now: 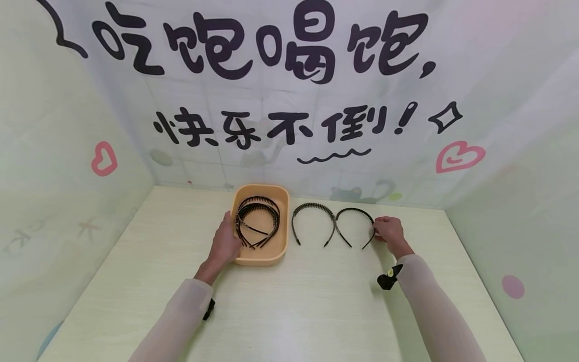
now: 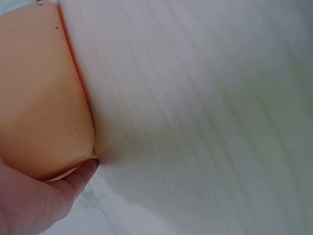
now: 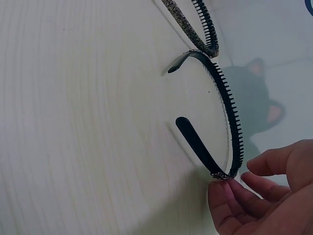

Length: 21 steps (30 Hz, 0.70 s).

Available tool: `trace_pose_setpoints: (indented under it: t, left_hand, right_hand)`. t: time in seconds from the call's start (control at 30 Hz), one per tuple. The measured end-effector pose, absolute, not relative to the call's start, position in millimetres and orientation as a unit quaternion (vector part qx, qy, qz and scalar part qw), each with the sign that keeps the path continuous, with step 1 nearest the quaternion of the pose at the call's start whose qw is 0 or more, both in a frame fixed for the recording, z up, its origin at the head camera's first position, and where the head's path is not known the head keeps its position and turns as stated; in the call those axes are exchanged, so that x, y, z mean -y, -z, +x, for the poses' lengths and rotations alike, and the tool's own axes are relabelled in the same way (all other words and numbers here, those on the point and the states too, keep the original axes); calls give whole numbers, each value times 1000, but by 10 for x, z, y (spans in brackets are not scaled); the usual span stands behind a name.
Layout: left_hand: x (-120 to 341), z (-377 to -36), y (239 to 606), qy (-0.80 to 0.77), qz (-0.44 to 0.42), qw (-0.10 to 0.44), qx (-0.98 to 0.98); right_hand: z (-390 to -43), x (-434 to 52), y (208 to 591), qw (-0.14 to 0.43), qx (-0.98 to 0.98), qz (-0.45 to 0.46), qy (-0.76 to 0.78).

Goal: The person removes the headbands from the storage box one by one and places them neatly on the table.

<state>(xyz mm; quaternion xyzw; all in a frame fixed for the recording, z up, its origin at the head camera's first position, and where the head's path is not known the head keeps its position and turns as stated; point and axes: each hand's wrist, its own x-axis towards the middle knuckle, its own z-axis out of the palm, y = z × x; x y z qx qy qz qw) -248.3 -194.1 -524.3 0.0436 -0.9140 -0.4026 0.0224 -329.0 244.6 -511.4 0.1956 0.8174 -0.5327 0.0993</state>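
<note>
head view: right hand (image 1: 390, 232) fingertips pinch the right headband (image 1: 355, 226) at its right leg, arch pointing far; left hand (image 1: 224, 245) grips the tray (image 1: 261, 259) rim.

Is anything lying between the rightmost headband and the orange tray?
Yes. The other loose headband lies on the table between the rightmost headband, which the right hand touches, and the orange tray. The two headbands touch at their near ends.
</note>
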Motion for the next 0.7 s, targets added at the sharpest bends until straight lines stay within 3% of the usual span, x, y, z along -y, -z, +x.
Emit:
trace_pose_setpoints:
  t: [0.47, 0.7]
  left_hand:
    - [1933, -2491, 5230, 406, 44, 20, 913]
    - [1939, -2482, 5223, 404, 43, 18, 914]
  right_hand:
    - [-3248, -2363, 4975, 52, -879, 139, 453]
    - [-3237, -2090, 4898, 40, -856, 123, 500]
